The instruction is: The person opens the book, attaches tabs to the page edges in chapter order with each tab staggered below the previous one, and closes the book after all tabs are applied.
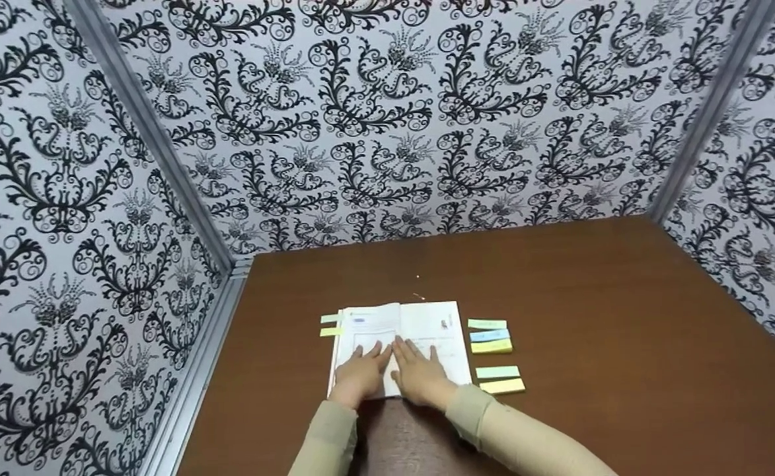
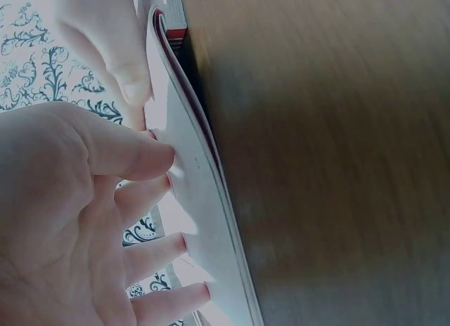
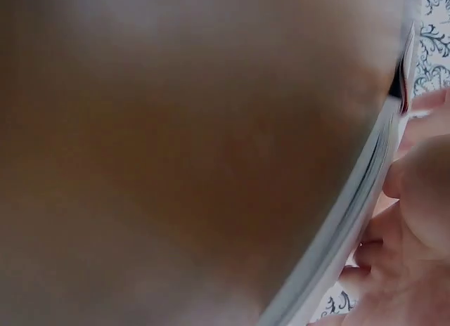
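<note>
An open book (image 1: 430, 320) lies on the brown table, its two pages spread to either side of the fold. My left hand (image 1: 361, 375) rests on the left page with fingers spread and fingertips touching the paper. Near the fold, my right hand (image 1: 419, 373) presses on the right page, its fingers stretched out. The fingertips of both hands come close together at the middle. In the left wrist view the left hand (image 2: 77, 206) touches the page (image 2: 197, 192) from above. The right wrist view shows the right hand (image 3: 415, 220) beside the book's page edges (image 3: 351, 206).
A green sticky tab (image 1: 329, 318) and a yellow sticky tab (image 1: 331, 332) stick out at the book's left edge. To its right lie several green, blue (image 1: 489, 335) and yellow (image 1: 502, 386) strips on the table (image 1: 625, 317). Patterned walls (image 1: 387, 132) enclose the back and sides.
</note>
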{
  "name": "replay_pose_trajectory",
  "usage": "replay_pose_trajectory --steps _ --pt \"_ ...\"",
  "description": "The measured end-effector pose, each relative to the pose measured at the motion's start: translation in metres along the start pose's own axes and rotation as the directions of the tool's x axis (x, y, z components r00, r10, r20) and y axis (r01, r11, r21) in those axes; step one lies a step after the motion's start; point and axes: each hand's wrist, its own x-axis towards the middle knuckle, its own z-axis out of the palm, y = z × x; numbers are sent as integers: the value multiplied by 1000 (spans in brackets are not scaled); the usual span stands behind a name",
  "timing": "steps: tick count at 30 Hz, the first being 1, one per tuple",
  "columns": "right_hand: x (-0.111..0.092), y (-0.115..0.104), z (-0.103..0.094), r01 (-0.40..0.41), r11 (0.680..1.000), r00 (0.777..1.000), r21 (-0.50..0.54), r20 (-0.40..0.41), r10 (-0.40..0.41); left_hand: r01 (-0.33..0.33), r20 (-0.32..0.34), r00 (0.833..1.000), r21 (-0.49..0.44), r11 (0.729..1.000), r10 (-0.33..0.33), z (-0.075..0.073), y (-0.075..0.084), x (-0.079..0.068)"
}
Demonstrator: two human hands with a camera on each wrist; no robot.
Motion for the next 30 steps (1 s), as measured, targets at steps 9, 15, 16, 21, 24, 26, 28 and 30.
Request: replay_pose_trajectory --steps 9,15,16,21,24,26,28,30 --pt "-17 -3 2 22 998 1000 61 12 -23 3 24 1000 -16 1000 -2 -1 1 1" --pt "-24 -2 6 29 997 999 71 17 -31 6 30 1000 -40 999 -4 0 -1 1" --pt "-26 -2 6 31 997 999 72 20 -33 5 27 1000 -49 999 -3 0 -1 1" --pt "-36 -1 4 44 996 998 77 46 -47 2 11 1000 -80 997 -1 0 -2 0" --pt "-42 1 4 48 994 996 100 70 -55 1 15 1000 -85 996 0 0 -1 0" --pt "-45 2 2 50 991 996 121 71 -59 -4 13 1000 -86 996 6 1 0 -1" --pt "-48 3 2 56 989 996 135 67 -65 -8 9 1000 -91 996 9 1 2 -3" --pt "-51 3 2 61 989 996 137 61 -70 -13 6 1000 -92 996 13 2 4 -6"
